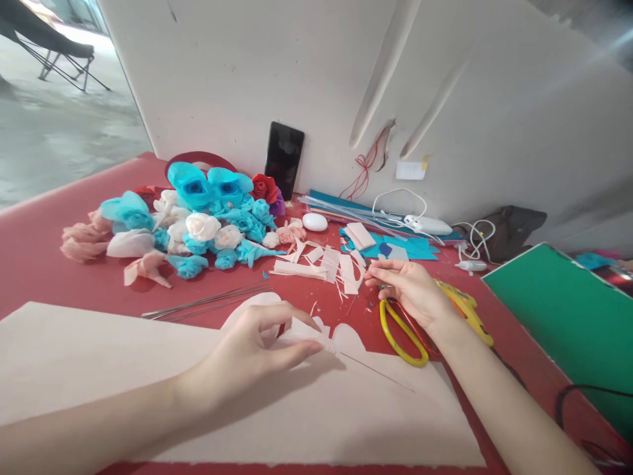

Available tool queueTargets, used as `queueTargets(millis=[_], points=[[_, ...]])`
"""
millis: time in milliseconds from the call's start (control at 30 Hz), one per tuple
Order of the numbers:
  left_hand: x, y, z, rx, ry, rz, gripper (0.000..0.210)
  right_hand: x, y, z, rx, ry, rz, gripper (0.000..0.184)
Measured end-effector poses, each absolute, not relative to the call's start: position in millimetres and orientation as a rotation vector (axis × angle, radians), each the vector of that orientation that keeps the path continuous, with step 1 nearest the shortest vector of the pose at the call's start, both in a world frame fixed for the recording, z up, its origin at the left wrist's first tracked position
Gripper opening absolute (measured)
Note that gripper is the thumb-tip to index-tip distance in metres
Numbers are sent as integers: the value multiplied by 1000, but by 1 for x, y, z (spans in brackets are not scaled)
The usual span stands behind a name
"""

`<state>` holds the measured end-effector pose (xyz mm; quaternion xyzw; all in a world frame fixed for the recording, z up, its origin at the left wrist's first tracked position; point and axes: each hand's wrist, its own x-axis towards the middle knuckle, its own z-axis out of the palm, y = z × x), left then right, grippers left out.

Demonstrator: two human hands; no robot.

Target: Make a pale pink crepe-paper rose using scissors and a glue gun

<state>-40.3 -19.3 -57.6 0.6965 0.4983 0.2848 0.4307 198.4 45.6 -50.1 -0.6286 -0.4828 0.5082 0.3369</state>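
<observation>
My left hand [270, 343] is over the large pale paper sheet, its thumb and forefinger closed on a white paper flower [302, 333] with loose petals. A thin wire stem [378, 371] runs from the flower to the right. White rounded petals [349, 338] lie just beyond it. My right hand [410, 287] has its fingers curled over the blade end of yellow-handled scissors [403, 340]; the blades are mostly hidden under the hand. The scissors' loops point back toward me, over the sheet's edge.
Blue, white, pink and red paper flowers [202, 226] are heaped at the left. Cut paper scraps [331, 264] lie mid-table, thin wires [208, 301] nearer. A phone [285, 158] leans on the wall. A yellow glue gun [465, 310] and a green board [564, 310] are at the right.
</observation>
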Motion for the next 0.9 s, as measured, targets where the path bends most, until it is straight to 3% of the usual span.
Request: queueTargets(millis=[767, 900], points=[[-40, -18, -62, 1757, 1235, 728, 15, 198, 42, -43, -1634, -1372, 1274, 20], [-40, -19, -61, 1736, 1228, 718, 14, 197, 40, -46, -1581, -1368, 1186, 31]])
